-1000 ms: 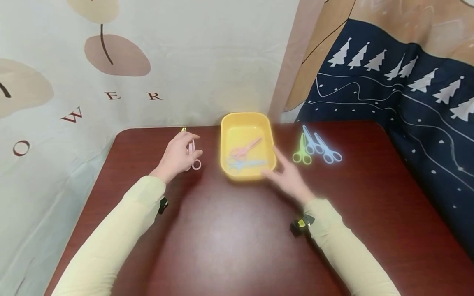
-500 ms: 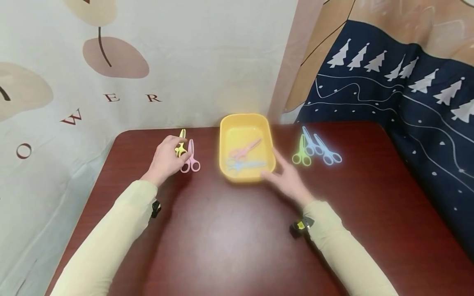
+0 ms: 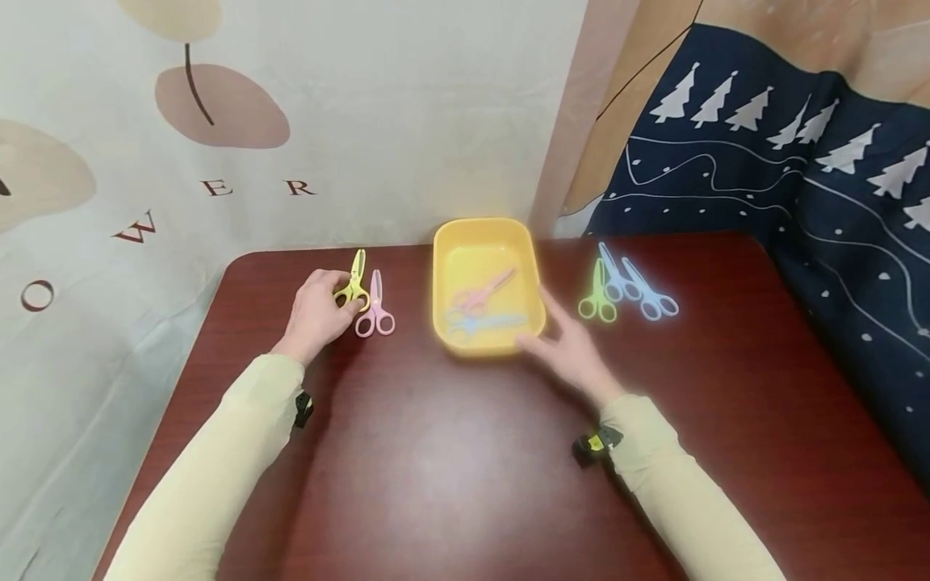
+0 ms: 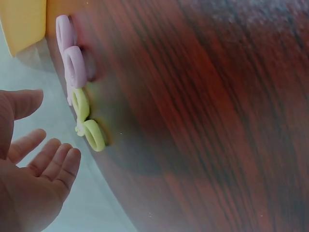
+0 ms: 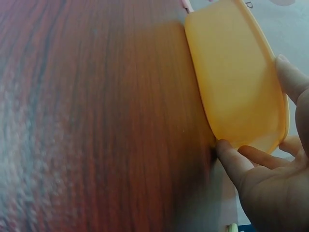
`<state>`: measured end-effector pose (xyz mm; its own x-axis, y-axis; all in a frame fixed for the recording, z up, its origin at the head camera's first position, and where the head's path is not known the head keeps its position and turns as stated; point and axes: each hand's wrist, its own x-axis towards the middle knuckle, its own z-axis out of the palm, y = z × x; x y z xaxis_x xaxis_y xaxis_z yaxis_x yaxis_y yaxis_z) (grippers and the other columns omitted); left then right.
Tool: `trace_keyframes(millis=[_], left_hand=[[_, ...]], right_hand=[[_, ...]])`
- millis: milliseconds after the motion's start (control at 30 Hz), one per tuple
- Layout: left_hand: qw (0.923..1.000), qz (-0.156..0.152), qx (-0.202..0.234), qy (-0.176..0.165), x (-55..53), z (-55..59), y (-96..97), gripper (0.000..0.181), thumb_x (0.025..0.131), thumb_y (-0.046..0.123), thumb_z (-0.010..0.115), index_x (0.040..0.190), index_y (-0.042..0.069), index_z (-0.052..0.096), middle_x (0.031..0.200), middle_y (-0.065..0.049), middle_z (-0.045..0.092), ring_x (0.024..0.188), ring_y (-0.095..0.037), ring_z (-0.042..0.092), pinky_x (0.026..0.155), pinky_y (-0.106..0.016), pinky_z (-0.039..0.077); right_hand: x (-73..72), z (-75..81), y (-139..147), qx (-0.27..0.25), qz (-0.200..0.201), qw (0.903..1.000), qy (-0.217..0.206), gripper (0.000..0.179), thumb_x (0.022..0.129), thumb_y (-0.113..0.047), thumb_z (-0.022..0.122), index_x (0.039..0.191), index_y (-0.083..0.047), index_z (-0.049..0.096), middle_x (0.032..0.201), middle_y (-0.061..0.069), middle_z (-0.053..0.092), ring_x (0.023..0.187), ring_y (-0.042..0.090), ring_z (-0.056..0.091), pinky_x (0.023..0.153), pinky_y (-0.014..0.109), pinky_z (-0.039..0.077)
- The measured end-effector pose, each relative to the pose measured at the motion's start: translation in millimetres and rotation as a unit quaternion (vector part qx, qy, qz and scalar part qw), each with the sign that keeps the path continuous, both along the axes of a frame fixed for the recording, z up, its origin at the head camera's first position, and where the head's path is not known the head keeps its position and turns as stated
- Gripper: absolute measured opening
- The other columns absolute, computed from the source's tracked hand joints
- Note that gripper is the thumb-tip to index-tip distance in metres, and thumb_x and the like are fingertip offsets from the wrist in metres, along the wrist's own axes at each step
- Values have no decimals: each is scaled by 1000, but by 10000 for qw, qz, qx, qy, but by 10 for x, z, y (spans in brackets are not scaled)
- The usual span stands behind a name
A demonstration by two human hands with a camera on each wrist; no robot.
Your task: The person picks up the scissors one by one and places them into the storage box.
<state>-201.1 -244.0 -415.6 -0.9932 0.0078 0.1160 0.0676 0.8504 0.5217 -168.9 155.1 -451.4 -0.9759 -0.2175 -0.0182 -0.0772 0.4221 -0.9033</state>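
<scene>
My left hand [image 3: 316, 313] hovers at the yellow-green scissors [image 3: 358, 270], thumb and fingers apart around their handle loops in the head view. In the left wrist view the hand [image 4: 41, 159] is spread with nothing between its fingers. Pink scissors [image 3: 375, 303] lie just right of the yellow-green pair, handles toward me. My right hand [image 3: 574, 351] touches the right front corner of a yellow tray [image 3: 487, 352]. Its thumb is at the rim and its extended fingers [image 5: 235, 159] rest against the wall. Inside the tray lie pink scissors [image 3: 475, 298] and light blue scissors [image 3: 483, 323].
Right of the tray lie green scissors [image 3: 599, 294] and two blue pairs, including the blue scissors [image 3: 649, 292] at the right. The dark red table [image 3: 450, 476] ends at the back against a pale printed cloth [image 3: 407, 121]. A navy cloth [image 3: 705, 173] hangs at the right.
My left hand has moved left, off the pink scissors and over to the yellow-green scissors, uncovering the pink pair. The right hand has stayed at the tray.
</scene>
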Motion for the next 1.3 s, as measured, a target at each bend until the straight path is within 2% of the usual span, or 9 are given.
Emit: trace_keyframes(millis=[267,667,800,967,1300], left_hand=[[9995,159,-70,-264,-50,-44,-3,48,93,19,70,131,-8,60,125,-26,58,118,-40,51,101,-56,42],[9947,608,-142,-813,-44,-104,34,56,94,28,68,135,-9,55,118,-27,53,109,-43,49,94,-57,43],[9942,713,-190,-777,-43,-132,17,56,94,28,69,133,-10,55,115,-28,54,108,-44,49,93,-58,44],[9941,764,-269,-716,-53,-159,-16,58,93,29,70,132,-11,55,115,-29,55,110,-46,49,93,-58,44],[9924,905,-253,-800,-102,-139,-14,56,93,26,71,135,-8,55,118,-29,57,108,-44,51,92,-57,45]], right_hand=[[12,16,27,7,-26,10000,96,94,89,-39,81,164,-36,25,168,-5,28,152,24,34,120,45,33],[44,8,21,74,12,10000,56,93,89,-42,81,164,-36,25,167,-3,30,152,24,34,120,45,32],[35,-2,9,22,67,9999,98,93,90,-39,81,164,-35,25,168,-3,30,150,25,37,118,44,36],[15,-9,3,59,51,9999,98,93,89,-41,81,164,-35,25,167,-1,30,151,27,35,120,46,33],[-9,0,22,122,80,9998,148,94,89,-46,80,164,-36,24,168,-4,30,151,23,34,120,45,33]])
